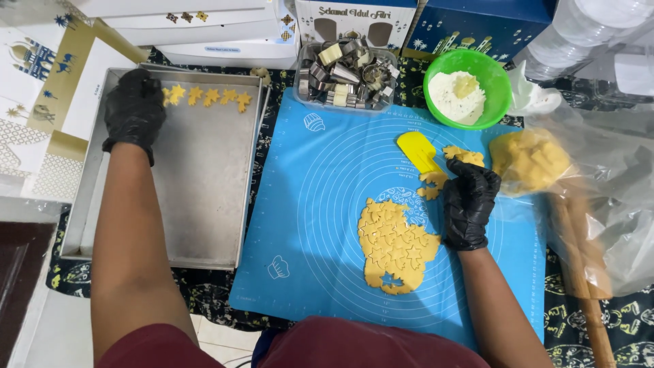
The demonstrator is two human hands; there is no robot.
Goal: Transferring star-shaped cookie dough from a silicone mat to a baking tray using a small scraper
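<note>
The left hand [134, 109] is laid, fingers together, on the baking tray [204, 197] at its far left corner, touching the row of star cookies [204, 97], while the right hand [469, 203], fingers curled, rests beside the rolled dough [395, 247].

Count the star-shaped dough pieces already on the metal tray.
5, possibly more: star cookies lie in a row along the baking tray's far edge, right of the left hand, which may hide others.

Black-gloved left hand [134, 105] at the far left corner of the grey metal baking tray [204, 197], beside yellow star-shaped dough cut-outs [208, 97]; black-gloved right hand [469, 203] rests on the blue silicone mat [320, 225], touching the rolled yellow dough sheet [395, 249].
</note>
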